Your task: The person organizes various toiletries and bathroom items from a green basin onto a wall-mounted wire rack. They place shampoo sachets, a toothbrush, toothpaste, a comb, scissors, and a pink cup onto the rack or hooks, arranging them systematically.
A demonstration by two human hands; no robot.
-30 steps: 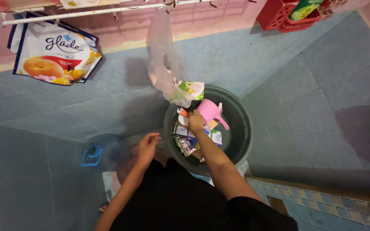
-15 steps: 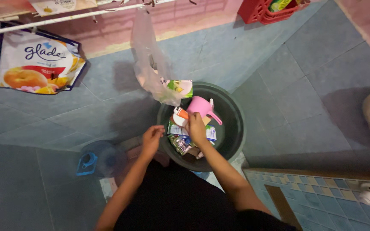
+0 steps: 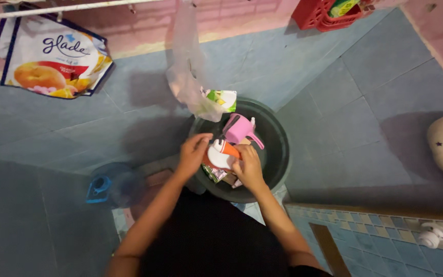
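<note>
White-orange pouch [image 3: 52, 56] hanging upper left; white-orange packet [image 3: 221, 154] and sachets [image 3: 216, 174] in basin [image 3: 278, 154].

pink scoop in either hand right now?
No. The pink scoop lies free in the dark basin, while the left hand and right hand both grip an orange-and-white pouch.

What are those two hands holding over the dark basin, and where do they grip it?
Both hands hold a white and orange packet: the left hand at its left edge, the right hand at its lower right edge, above the basin.
</note>
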